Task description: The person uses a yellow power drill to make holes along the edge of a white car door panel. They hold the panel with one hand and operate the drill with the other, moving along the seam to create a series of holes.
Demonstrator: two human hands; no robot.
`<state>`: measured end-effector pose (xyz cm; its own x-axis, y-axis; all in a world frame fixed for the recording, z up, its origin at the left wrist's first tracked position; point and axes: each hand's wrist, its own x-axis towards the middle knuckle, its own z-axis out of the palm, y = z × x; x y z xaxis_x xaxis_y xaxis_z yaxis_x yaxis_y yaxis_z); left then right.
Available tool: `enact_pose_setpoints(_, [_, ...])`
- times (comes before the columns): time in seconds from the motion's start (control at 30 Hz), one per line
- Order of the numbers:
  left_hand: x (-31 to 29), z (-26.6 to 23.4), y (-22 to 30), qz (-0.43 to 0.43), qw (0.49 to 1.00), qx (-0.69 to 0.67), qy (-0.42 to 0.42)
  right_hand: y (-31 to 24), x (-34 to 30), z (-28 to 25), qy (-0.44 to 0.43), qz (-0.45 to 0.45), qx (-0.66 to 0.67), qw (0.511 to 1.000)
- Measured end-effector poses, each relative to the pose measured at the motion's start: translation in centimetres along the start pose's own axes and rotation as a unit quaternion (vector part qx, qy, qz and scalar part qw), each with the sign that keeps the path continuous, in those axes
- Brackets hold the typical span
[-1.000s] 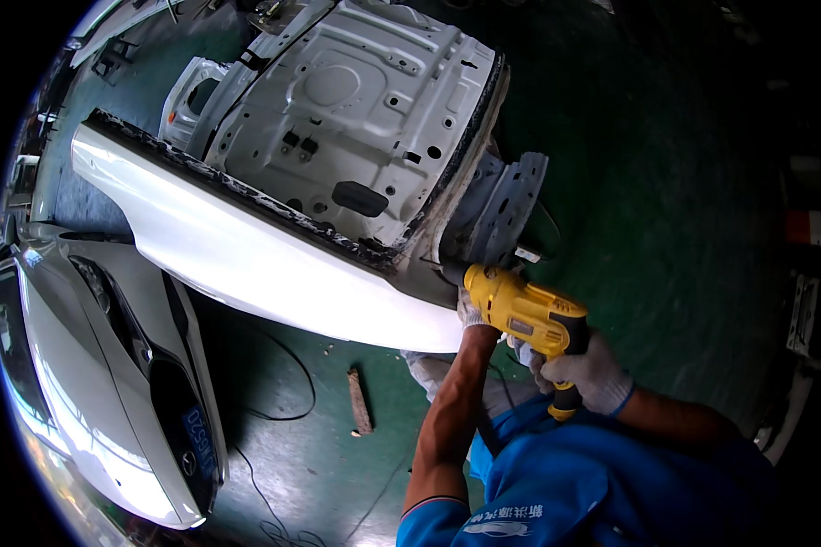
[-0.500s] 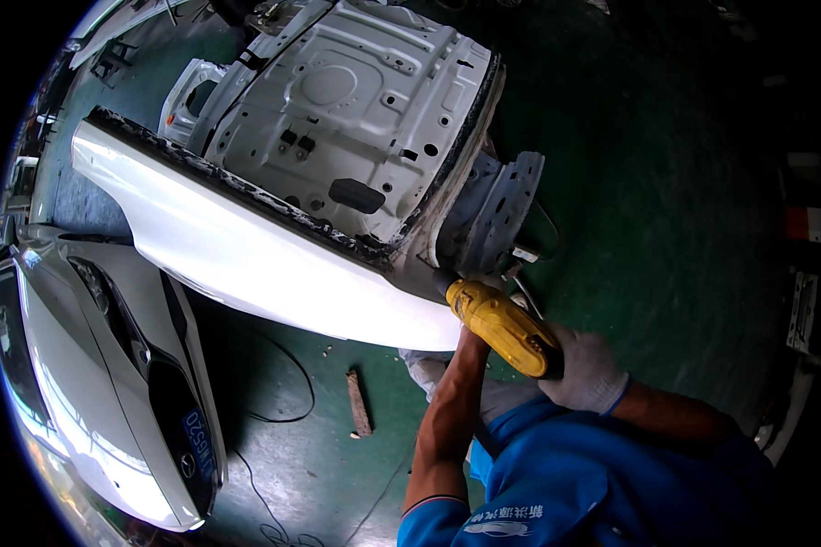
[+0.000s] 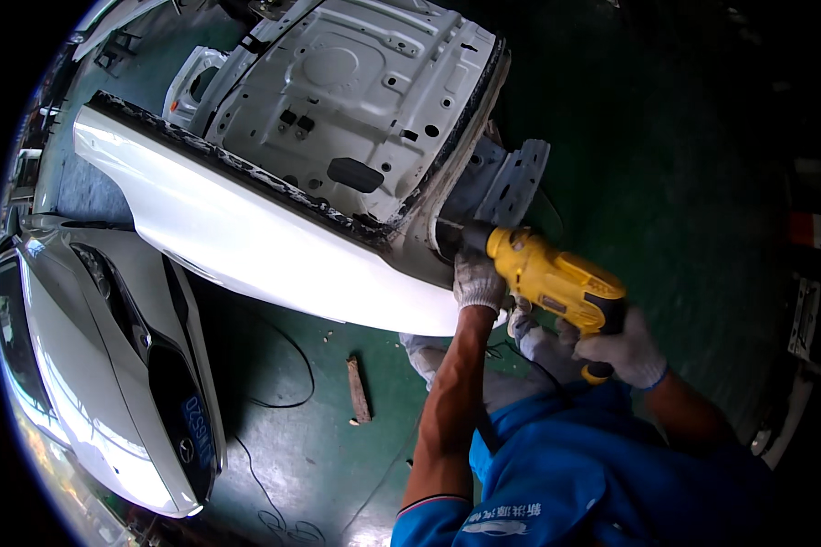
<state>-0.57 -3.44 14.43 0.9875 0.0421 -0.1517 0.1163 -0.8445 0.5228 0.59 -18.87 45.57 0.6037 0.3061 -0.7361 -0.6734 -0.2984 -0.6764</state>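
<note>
My right hand [image 3: 625, 351], in a pale knit work glove, is closed round the rear grip of a yellow and black electric drill [image 3: 556, 278]. The drill lies almost level, its black nose pointing left at the corner of a car body section. What its tip touches is too dark to make out. Just below that nose, my gloved left hand [image 3: 479, 278] is curled at the corner, its fingertips partly hidden; what they grip cannot be told. A long glossy white outer panel [image 3: 274, 246] runs leftward from there, along the bare white sheet-metal floor [image 3: 337, 118].
Grey bent metal brackets [image 3: 511, 187] stick out beyond the corner. A white car [image 3: 100, 365] stands at the left. On the green floor lie a rusty brown strip [image 3: 359, 392] and a black cable [image 3: 306, 365]. My gloved work sits close above my knees.
The drill has moved right and slightly up, and more of its side shows. My right hand has shifted right with it. My left hand, mostly hidden before, now shows below the nose.
</note>
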Motion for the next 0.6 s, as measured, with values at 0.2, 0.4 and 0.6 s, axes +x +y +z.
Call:
enact_pose_setpoints(0.2, [-0.1, -3.1, 1.3, 0.019, 0.995, 0.071, -0.074, -0.9, -1.4, -1.4, 0.020, -0.009, -0.057, 0.998])
enact_pose_setpoints(0.4, [-0.6, 3.1, -1.1, -0.041, 0.993, -0.114, 0.011, 1.1, -1.2, -1.0, -0.008, 0.002, -0.043, 0.999])
enact_pose_setpoints(0.6, [-1.9, 9.5, -5.9, -0.188, 0.881, -0.434, -0.018, 4.1, 1.1, -0.8, -0.030, -0.044, -0.096, 0.994])
